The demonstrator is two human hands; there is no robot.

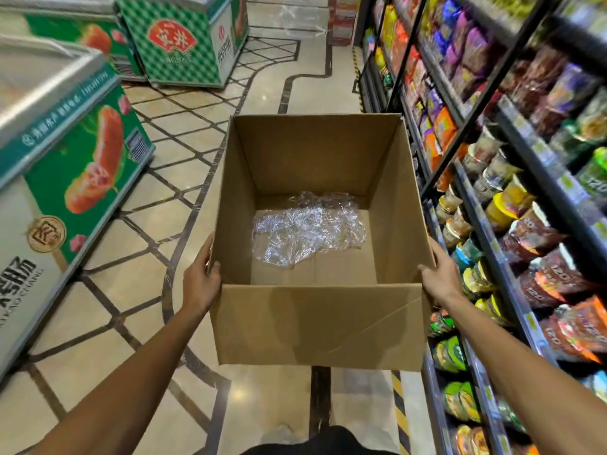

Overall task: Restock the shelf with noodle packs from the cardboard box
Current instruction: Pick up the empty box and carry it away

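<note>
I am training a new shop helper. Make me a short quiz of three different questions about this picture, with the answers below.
1. True or false: noodle packs still lie in the cardboard box.
2. Which side of the person is the shelf on? A) left B) right C) behind
3. Fill in: the only thing inside the box is crumpled clear ____.

Key:
1. False. No packs show inside.
2. B. The freezers stand on the left.
3. Plastic wrap. The left hand and right hand hold the box by its two sides, above the floor.
</note>
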